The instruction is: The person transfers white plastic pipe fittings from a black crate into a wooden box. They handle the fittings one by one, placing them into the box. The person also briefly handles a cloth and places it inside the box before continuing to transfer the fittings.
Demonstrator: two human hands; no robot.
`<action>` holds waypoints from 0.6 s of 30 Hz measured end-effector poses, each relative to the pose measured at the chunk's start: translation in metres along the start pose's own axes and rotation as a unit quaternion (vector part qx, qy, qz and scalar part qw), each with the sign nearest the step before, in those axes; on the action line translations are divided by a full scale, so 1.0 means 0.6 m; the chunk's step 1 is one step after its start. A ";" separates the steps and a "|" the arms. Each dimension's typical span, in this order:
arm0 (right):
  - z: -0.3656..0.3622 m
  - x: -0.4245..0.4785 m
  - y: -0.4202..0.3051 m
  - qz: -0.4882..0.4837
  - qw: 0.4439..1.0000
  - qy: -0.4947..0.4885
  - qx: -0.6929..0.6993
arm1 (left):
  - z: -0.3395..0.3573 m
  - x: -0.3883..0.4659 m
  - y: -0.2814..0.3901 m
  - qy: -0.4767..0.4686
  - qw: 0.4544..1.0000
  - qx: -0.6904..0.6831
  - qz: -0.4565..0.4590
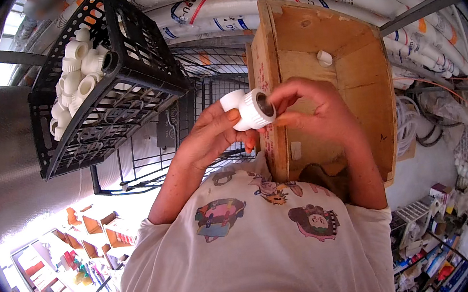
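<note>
A white plastic pipe fitting (pixel 252 115) with a ribbed collar and a metal-lined opening is held in front of my chest. My left hand (pixel 217 128) grips it from the left, thumb on its near side. The fitting's open mouth faces right, toward my right hand (pixel 312 107). Thumb and fingers of that hand are curled close to the collar's rim; the slight blur hides whether they pinch it or hold something small.
A tilted black plastic crate (pixel 152 75) holds several white pipe fittings (pixel 77 81). It rests by a black wire basket (pixel 144 160). On the right is a wooden box (pixel 308 72) with one small white fitting (pixel 324 58) inside. Wrapped white pipes (pixel 227 10) lie behind.
</note>
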State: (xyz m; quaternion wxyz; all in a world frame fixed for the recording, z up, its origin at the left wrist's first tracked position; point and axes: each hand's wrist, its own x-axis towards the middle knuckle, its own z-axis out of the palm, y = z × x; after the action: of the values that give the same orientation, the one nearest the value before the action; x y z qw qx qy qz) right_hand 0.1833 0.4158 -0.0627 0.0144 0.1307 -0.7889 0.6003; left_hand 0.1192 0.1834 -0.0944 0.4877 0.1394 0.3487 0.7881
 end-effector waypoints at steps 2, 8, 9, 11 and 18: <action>-0.014 0.003 0.020 0.021 0.996 0.060 0.063 | 0.001 -0.007 0.009 0.007 0.999 0.038 0.019; -0.096 -0.035 0.206 0.128 0.959 0.250 -0.038 | 0.023 -0.041 0.078 0.092 0.969 0.153 0.170; -0.110 -0.051 0.240 0.144 0.954 0.263 -0.030 | 0.015 -0.049 0.095 0.094 0.958 0.192 0.190; -0.137 -0.071 0.282 0.166 0.945 0.281 0.002 | 0.005 -0.070 0.123 0.148 0.933 0.224 0.240; -0.190 -0.116 0.352 0.228 0.918 0.324 0.025 | 0.006 -0.107 0.224 0.035 0.947 -0.036 0.318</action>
State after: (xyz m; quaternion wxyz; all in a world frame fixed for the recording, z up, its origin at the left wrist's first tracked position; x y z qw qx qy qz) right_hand 0.1881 0.5892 -0.2428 0.1292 -0.2539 -0.7340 0.6165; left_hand 0.0623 0.0914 0.0080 0.2038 0.1974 0.2746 0.9188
